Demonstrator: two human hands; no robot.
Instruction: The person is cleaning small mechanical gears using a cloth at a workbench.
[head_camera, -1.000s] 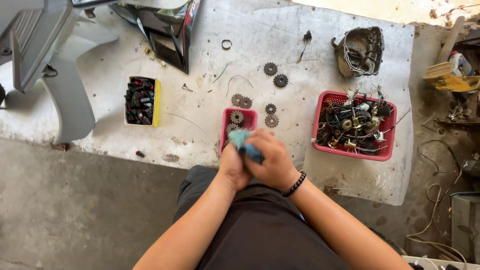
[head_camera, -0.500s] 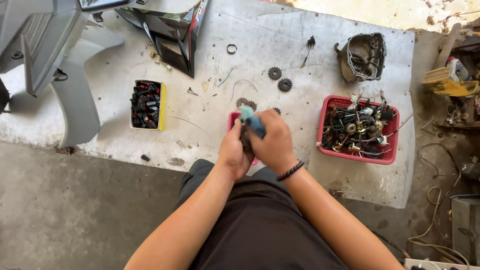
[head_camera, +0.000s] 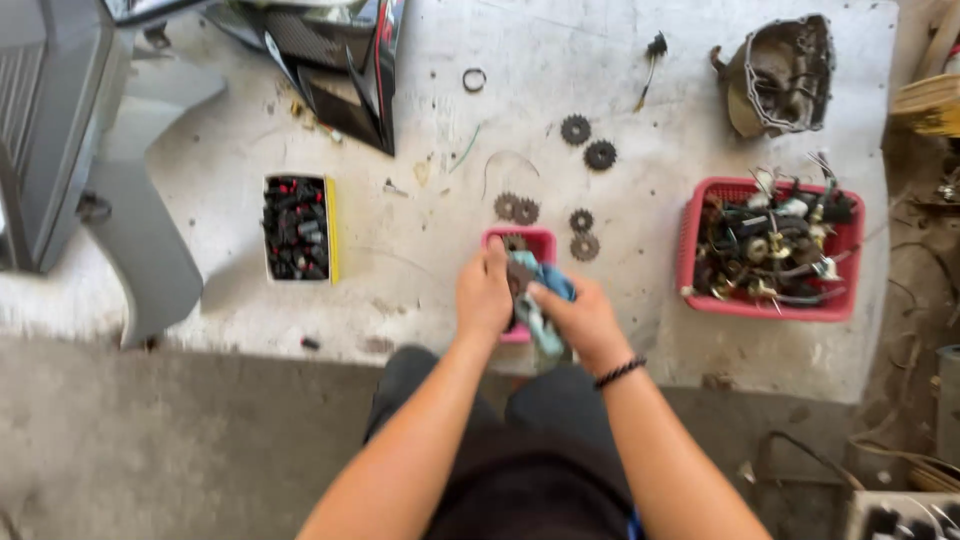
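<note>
Both hands meet over the small pink tray: the left hand pinches a dark gear, and the right hand is closed around a blue rag against it. Half a second ago the rag stood higher between the hands; now it hangs below them.

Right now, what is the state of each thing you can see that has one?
Left hand: fingers closed on a dark gear.
Right hand: gripping a light blue cloth.
Small pink plastic tray: open, a gear inside.
Large red plastic basket: full of wired parts.
White box with yellow edge: open, filled with dark parts.
</note>
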